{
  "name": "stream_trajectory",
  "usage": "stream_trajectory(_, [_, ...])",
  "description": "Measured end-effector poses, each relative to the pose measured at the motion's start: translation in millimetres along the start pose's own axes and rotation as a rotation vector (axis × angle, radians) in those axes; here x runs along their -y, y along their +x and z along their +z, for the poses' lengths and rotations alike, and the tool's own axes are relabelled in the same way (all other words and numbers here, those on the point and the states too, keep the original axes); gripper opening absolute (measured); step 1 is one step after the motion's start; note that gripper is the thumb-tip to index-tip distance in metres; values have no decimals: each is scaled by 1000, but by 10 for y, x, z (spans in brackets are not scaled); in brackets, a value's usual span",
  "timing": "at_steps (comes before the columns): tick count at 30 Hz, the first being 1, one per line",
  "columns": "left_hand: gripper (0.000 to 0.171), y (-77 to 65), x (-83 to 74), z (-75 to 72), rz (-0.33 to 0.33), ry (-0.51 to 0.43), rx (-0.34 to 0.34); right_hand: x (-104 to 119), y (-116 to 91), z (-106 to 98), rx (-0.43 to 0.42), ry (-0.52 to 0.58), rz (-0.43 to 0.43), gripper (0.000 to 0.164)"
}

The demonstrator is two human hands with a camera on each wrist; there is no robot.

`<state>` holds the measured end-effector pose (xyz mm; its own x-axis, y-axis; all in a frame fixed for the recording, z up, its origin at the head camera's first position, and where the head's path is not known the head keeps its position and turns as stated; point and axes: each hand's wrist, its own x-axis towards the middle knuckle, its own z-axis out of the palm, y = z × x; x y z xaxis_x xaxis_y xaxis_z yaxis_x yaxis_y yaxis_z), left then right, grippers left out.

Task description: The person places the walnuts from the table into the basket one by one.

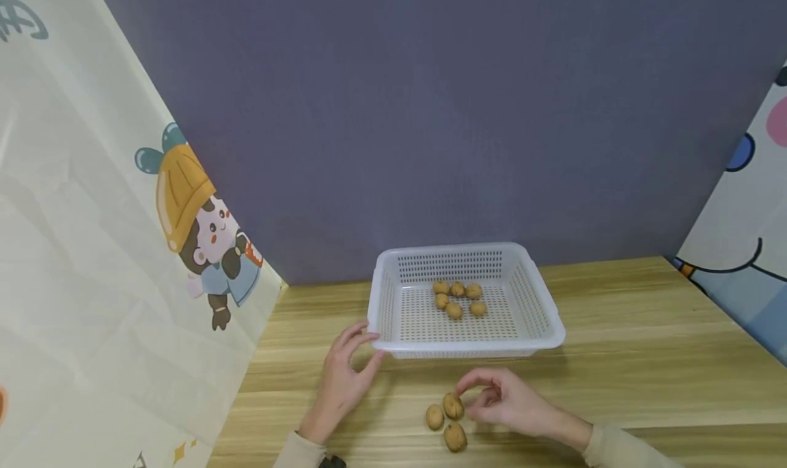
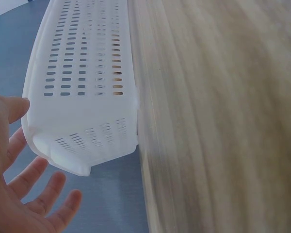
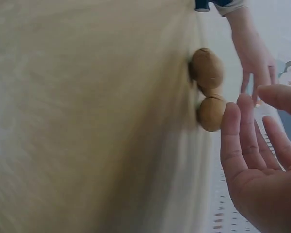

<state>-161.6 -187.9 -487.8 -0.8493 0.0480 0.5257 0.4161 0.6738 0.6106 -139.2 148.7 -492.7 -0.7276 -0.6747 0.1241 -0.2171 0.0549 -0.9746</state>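
Note:
A white perforated plastic basket (image 1: 393, 347) stands on the wooden table with several walnuts (image 1: 454, 310) lying loose on its floor. At its front left corner is my left hand (image 1: 343, 380), fingertips touching the rim and the thumb beside the front wall; the left wrist view shows these fingers spread, not wrapped round the rim. Three more walnuts lie in front of the basket. Over the upper one, a walnut (image 1: 453, 406), my right hand (image 1: 510, 403) reaches from the right with index finger and thumb parted. The index fingertip appears to touch it; the thumb looks apart from it.
The other two loose walnuts are a smaller one (image 1: 434, 417) on the left and a larger one (image 1: 455, 438) nearer me. Behind the basket rises a dark grey panel (image 1: 418, 113). A printed white sheet (image 1: 92, 249) borders the table's left side.

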Motion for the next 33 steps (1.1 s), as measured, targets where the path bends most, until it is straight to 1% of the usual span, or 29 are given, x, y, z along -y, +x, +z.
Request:
stream_trajectory(4, [33,4,-7,-6,0,-2,-1,-113,16,44,-9,16,21,37])
stream_trajectory(8, [33,1,-13,-4,2,-6,3,-173,33,59,-20,24,51,43])
stream_trajectory(12, [33,-3,-15,3,2,-4,7,-203,62,54,-19,7,78,48])
stream_trajectory(16, [33,-5,-17,8,1,0,6,-219,88,42,-16,-27,88,49])
stream_trajectory(27, [32,-3,-17,3,1,-3,11,-238,126,40,15,-72,156,43])
stream_trajectory(30, [32,-2,-12,3,-4,-6,10,-238,144,40,27,-80,149,44])
stream_trajectory(33, [33,0,-5,5,-8,-9,7,-231,162,35,34,-85,136,41])
